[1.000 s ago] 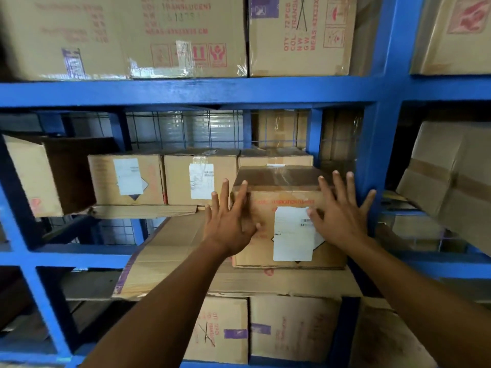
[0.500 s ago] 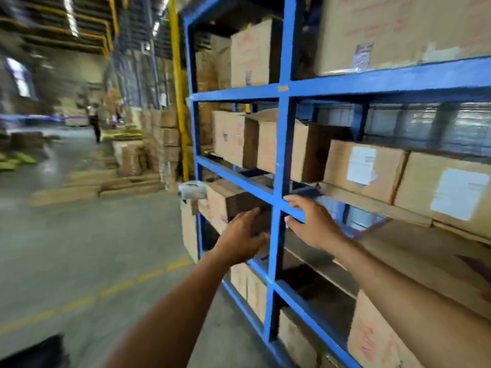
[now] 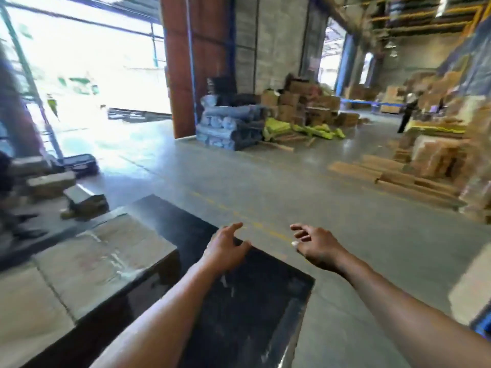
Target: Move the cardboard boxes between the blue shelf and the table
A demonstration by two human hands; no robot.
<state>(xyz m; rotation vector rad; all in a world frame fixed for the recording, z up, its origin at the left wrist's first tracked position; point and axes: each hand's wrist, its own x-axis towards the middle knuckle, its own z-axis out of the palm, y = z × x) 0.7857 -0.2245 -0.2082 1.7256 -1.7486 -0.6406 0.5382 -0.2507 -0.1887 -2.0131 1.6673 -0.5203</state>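
Observation:
A black table (image 3: 252,301) fills the lower middle of the head view. On its left part lie taped cardboard boxes (image 3: 101,258), side by side. My left hand (image 3: 225,251) hovers over the table's far corner with loosely curled fingers and holds nothing. My right hand (image 3: 316,245) hangs beyond the table's right edge, over the floor, fingers relaxed and empty. The blue shelf is out of sight except a blue sliver (image 3: 482,324) at the lower right edge.
Grey concrete floor (image 3: 265,187) stretches ahead. Flattened cardboard (image 3: 393,176) and box stacks (image 3: 438,152) stand at the right. Rolled grey bundles (image 3: 228,128) and a carton heap (image 3: 305,107) sit by the red door. Loose boxes (image 3: 79,200) lie left; a person (image 3: 406,112) stands far off.
My view has swung left, away from the blue shelf to the table and open floor. Both hands left the box on the shelf and now hang empty over the table's corner.

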